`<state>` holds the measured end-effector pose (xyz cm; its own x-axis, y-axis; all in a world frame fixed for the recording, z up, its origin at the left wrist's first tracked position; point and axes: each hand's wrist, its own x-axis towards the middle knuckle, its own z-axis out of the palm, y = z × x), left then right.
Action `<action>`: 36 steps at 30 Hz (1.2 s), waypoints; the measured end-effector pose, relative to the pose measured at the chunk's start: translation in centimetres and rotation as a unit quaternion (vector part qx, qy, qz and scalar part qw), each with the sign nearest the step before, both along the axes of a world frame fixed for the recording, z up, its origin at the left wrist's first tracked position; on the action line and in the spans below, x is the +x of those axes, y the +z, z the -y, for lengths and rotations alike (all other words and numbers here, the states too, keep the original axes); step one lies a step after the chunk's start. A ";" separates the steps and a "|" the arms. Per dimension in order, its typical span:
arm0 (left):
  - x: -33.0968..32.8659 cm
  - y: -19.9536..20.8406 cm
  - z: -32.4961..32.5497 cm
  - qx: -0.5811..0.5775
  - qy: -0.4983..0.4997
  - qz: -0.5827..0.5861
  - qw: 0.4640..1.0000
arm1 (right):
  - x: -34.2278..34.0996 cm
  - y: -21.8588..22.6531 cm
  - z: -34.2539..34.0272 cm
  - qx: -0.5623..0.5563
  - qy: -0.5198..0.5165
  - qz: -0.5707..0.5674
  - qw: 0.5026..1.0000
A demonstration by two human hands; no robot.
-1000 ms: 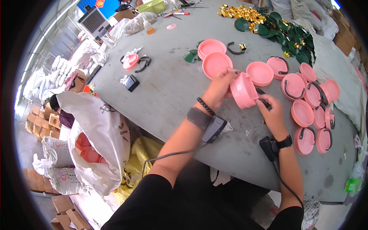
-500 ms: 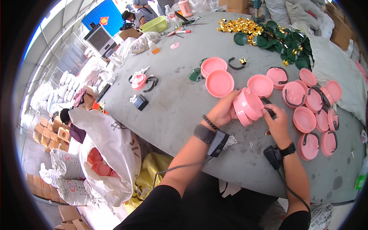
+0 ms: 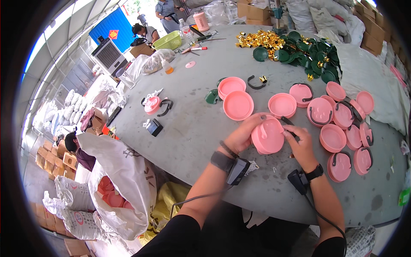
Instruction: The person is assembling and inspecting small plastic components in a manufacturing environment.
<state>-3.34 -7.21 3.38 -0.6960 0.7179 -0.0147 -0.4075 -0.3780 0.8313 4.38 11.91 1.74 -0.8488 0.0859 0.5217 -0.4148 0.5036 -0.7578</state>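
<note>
Big grey flat-topped table (image 3: 188,115) takes up most of the view, w/ a slack white woven sack (image 3: 132,171) off its left edge, mouth gaping so the reddish-pink plastic parts (image 3: 114,198) inside are easy to get at, prob. why it's there. Far right: heap of dark green plastic discs (image 3: 319,58) next to & mixed w/ shiny gold clip-like bits (image 3: 259,42), set well back, prob. to leave the near side free. Right side: loose cluster of round pink plastic cases (image 3: 320,110), several w/ dark bands across, grouped within reach of the right hand (image 3: 304,145). Left hand (image 3: 243,135) is clamped round the left side of a round pink plastic piece w/ a raised nub (image 3: 272,138), held just above the table's near part & tilted face-up to the wearer, prob. so the nub & rim can be seen. Right-hand fingers are pinched on a dark curved plastic band (image 3: 287,121) at that piece's right rim; left grip prob. steadies it vs. that. Hard to make out: sack folds hide how full it is; piece's underside is out of sight, partly behind the left fingers; band's near end goes under the right fingers, so can't tell if it's hooked in or only touching
</note>
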 end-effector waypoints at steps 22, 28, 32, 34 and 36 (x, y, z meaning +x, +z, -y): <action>2.9 -1.1 -3.6 0.074 0.200 -0.067 0.975 | 1.6 0.8 2.3 -0.029 -0.005 0.029 0.999; 2.8 -0.5 -3.1 0.112 0.136 -0.092 0.980 | 1.2 0.8 2.2 0.197 0.019 -0.075 0.977; 3.4 -0.4 -3.2 0.103 0.125 -0.037 0.986 | 1.3 1.1 1.9 0.213 0.051 -0.102 0.970; 3.4 -0.6 -3.3 0.086 0.142 -0.036 0.986 | 1.2 1.0 1.9 0.198 0.052 -0.109 0.973; 3.1 -0.8 -3.3 0.081 0.156 -0.031 0.984 | 1.1 0.8 1.9 0.170 0.065 -0.101 0.978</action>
